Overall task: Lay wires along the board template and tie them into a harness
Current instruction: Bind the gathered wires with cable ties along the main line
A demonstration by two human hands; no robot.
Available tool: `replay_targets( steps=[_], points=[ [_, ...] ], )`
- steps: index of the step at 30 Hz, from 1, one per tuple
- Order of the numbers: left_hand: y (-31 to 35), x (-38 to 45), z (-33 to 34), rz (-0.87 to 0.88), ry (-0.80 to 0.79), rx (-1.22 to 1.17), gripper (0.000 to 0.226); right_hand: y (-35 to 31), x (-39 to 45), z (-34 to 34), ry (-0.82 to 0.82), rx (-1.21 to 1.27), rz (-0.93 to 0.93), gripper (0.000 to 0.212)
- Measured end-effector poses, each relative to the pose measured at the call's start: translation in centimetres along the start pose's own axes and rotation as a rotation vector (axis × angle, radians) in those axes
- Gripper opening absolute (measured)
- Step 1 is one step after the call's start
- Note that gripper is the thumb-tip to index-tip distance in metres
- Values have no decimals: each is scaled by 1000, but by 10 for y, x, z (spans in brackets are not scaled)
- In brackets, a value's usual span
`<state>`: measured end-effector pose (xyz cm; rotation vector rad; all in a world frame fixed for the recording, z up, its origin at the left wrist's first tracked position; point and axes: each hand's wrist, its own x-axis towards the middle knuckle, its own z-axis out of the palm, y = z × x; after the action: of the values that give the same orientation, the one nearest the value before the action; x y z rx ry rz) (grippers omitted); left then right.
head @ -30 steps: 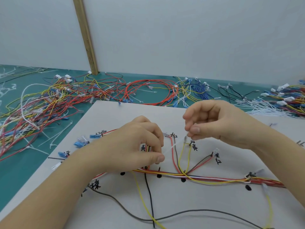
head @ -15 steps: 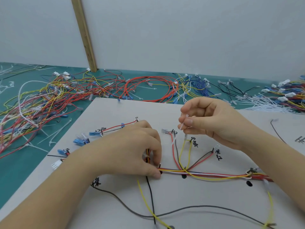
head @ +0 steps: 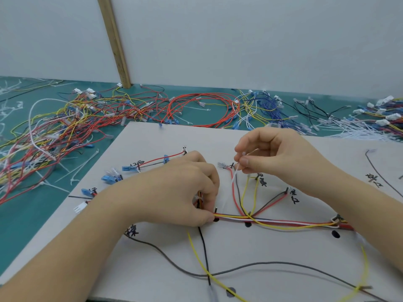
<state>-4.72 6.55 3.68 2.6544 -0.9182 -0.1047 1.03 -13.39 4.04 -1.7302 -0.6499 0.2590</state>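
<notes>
A white board template (head: 283, 249) with black marks and pegs lies in front of me. A bundle of red, yellow, white and black wires (head: 274, 222) runs across it from the middle to the right. My left hand (head: 174, 192) pinches this bundle at a peg near the board's middle. My right hand (head: 274, 158) hovers above the board and pinches the tail of a white cable tie (head: 236, 171) between thumb and forefinger. The tie slants down toward the left hand. A loose yellow wire (head: 197, 249) and a grey wire (head: 261, 264) trail across the near part of the board.
Heaps of loose coloured wires (head: 91, 120) with connectors cover the green mat to the left and behind the board. White cable ties (head: 357, 130) lie at the back right. A wooden strip (head: 114, 42) leans on the wall. Blue connectors (head: 110, 178) sit on the board's left edge.
My left hand has slid down to the bundle at the peg. My right hand has lifted slightly with the white tie's tail.
</notes>
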Motion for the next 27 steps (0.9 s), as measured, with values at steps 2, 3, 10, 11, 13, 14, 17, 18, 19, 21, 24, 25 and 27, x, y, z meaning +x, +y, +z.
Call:
replay_targets(
  steps=[2,3,10,11,13,14,17,18,19,21,24,25,27],
  points=[
    [0,0,1,2,-9,14,12,-2,0,1,37,-24,-26,29],
    [1,0,1,3,-11,20,13,-2,0,0,62,-27,-38,29],
    [0,1,2,6,-12,29,16,-1,-4,5,-48,-115,-38,30],
    [0,1,2,8,-11,24,17,0,-5,8,-84,-137,-43,31],
    [1,1,0,10,-6,31,18,0,-6,13,-119,-170,-44,34],
    [4,0,-3,-7,-9,45,17,1,-6,14,-127,-176,-37,36],
    [13,-4,-9,-15,83,258,18,3,-6,15,-135,-179,-20,33],
    [18,-5,-11,35,158,341,15,3,-7,16,-140,-178,-15,30],
    [25,-6,-12,99,217,410,9,4,-6,17,-148,-173,-9,28],
    [30,-7,-8,239,296,572,15,6,-7,18,-151,-156,-3,27],
    [26,-8,3,373,343,749,27,8,-7,19,-151,-127,6,28],
    [24,-9,4,396,334,768,27,8,-7,20,-154,-116,11,28],
    [21,-10,3,429,320,796,26,9,-7,20,-157,-105,22,29]
  ],
)
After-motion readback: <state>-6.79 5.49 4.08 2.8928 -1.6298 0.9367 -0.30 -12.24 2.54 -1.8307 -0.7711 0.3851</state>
